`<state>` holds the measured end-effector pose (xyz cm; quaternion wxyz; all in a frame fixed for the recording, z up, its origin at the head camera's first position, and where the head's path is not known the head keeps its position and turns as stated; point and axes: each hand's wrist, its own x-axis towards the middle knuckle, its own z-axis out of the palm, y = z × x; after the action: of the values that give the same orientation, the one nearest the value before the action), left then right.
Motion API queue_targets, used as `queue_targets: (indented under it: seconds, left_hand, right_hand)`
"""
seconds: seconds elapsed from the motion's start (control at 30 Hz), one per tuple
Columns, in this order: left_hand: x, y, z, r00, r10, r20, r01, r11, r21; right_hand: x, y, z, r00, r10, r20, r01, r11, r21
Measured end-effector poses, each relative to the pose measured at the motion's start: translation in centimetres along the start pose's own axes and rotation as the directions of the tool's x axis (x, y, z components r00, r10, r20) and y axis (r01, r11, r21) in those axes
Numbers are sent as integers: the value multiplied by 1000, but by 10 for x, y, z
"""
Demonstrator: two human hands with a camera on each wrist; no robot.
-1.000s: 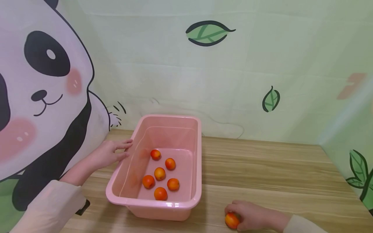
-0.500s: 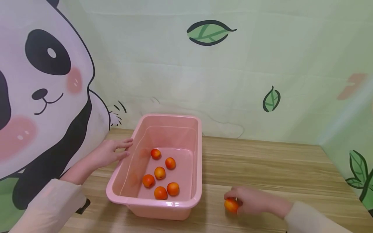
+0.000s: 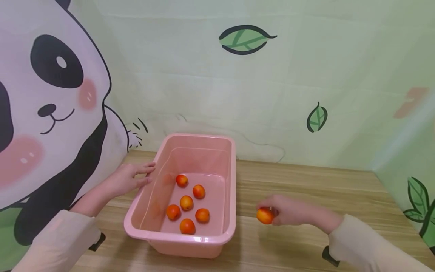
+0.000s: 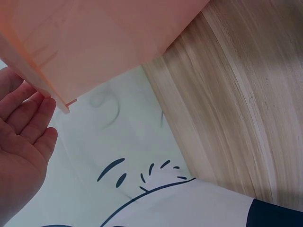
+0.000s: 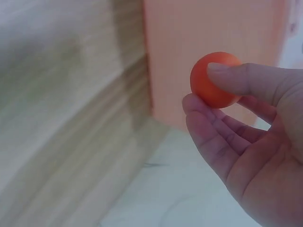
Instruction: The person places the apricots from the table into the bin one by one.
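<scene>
My right hand (image 3: 289, 210) pinches a small round orange-red fruit (image 3: 264, 215) between thumb and fingers, to the right of the pink plastic basin (image 3: 230, 189). In the right wrist view the thumb lies across the fruit (image 5: 208, 90), with fingertips under it and the basin's side behind. Several similar fruits, among them a yellower orange one (image 3: 186, 203), lie on the basin's floor. On the far side of the basin from the fruit, my left hand (image 3: 127, 178) rests its extended fingers at the left rim. The left wrist view shows those fingertips (image 4: 45, 111) against the rim's outer edge.
A wood-grain table (image 3: 306, 189) carries the basin and meets a pale green cloth wall (image 3: 190, 87) at the back. Printed on the wall are a panda (image 3: 54, 109) at the left and green leaves. A thin cord-like line runs along the wall behind the basin.
My right hand has lifted the fruit off the table near the front and carried it away from me and slightly left. The left hand has stayed at the rim.
</scene>
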<state>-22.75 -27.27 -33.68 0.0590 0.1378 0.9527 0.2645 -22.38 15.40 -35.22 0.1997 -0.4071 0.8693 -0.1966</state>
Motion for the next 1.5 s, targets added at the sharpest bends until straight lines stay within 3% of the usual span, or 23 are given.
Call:
queue_targets:
  seconds: [0.27, 0.5, 0.8, 1.13, 1.5]
  left_hand:
    - [-1, 0, 0, 1000, 7, -11, -7, 1000, 6]
    - [-1, -2, 0, 1000, 7, -10, -7, 1000, -2]
    - [-2, -1, 0, 1000, 9, -12, -9, 1000, -16]
    - [-2, 1, 0, 1000, -3, -4, 3, 1000, -21]
    - [-1, -1, 0, 1000, -2, -9, 2, 1000, 0]
  right_hand:
    - [10, -17, -29, 1000, 5, -13, -6, 997, -78]
    - [22, -36, -51, 998, -50, -30, 46, 991, -128]
    - [44, -59, -67, 999, -29, 44, 35, 989, -145]
    - [73, -86, -65, 996, 38, 77, -17, 966, -257]
    - [109, -93, -45, 992, 57, 115, -27, 968, -248]
